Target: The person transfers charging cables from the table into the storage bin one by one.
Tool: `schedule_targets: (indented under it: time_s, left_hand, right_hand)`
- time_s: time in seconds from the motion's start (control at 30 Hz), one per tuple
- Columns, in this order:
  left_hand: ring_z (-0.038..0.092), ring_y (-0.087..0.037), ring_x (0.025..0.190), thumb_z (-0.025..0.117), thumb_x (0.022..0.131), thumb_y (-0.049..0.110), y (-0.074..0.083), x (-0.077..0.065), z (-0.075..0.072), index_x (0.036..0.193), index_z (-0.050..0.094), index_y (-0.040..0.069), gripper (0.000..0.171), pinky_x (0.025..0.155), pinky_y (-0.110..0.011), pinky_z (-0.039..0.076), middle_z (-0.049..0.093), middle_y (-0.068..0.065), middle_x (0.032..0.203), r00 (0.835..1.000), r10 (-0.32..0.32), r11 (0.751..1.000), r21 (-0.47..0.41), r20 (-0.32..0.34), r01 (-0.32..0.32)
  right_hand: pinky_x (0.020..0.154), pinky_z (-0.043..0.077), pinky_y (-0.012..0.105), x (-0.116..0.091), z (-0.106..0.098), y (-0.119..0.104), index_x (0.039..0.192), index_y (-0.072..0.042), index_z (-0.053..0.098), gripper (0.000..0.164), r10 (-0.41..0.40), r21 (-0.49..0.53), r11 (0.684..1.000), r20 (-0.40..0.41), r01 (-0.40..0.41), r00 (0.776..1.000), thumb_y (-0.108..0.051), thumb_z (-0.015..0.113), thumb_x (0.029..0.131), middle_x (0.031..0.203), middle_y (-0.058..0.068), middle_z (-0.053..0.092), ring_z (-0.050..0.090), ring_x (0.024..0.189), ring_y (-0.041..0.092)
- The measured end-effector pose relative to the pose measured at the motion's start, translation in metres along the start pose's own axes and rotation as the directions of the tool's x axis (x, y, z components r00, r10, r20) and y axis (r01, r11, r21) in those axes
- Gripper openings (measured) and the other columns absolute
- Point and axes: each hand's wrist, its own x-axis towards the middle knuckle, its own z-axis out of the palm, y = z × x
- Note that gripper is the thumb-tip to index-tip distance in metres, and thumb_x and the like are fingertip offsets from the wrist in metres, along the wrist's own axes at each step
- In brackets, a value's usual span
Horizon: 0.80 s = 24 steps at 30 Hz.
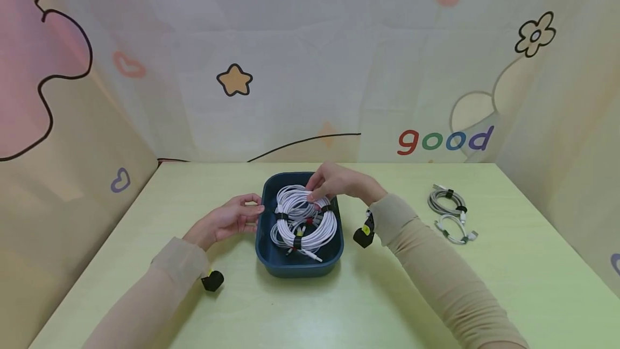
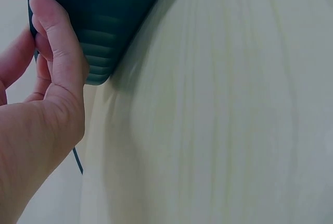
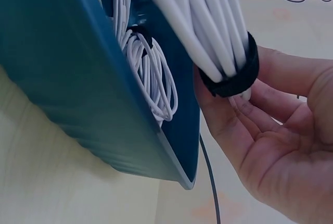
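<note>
A dark blue plastic bin (image 1: 300, 270) stands on the table with several coiled cables in it. My right hand (image 1: 341, 179) reaches over its back right part and pinches a large white cable coil (image 1: 331, 228) near a black strap. In the right wrist view, thumb and fingers (image 3: 276, 94) hold this coil at the strap (image 3: 234, 83), above the bin's rim. Thinner white coils (image 3: 153, 73) lie lower inside. At the bin's left side, my left hand (image 1: 227, 220) has its fingertips against the outer wall, near the rim; the left wrist view shows them there too.
To the right on the table (image 1: 387, 306) lie a grey cable coil (image 1: 438, 206) and a smaller white cable coil (image 1: 450, 238), both with dark straps. Behind the table hangs a printed cloth (image 1: 290, 31).
</note>
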Motion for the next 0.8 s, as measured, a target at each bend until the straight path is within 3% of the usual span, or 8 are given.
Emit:
schedule_targets:
  time_s: [0.8]
  left_hand:
    - [0.061,-0.011,0.069,0.05,0.099,0.008,0.0,0.0,0.0,0.101,0.047,0.013,0.006,0.07,-0.028,0.057,0.061,0.003,0.081,1.0,-0.012,1.0,-0.008,-0.017,0.011]
  right_hand:
    - [0.061,0.047,0.023,0.007,0.012,-0.001,0.102,0.001,0.071,0.018,-0.009,-0.003,1.0,0.006,0.009,1.0,-0.008,0.071,0.086,0.078,-0.001,0.066,0.055,0.067,0.011]
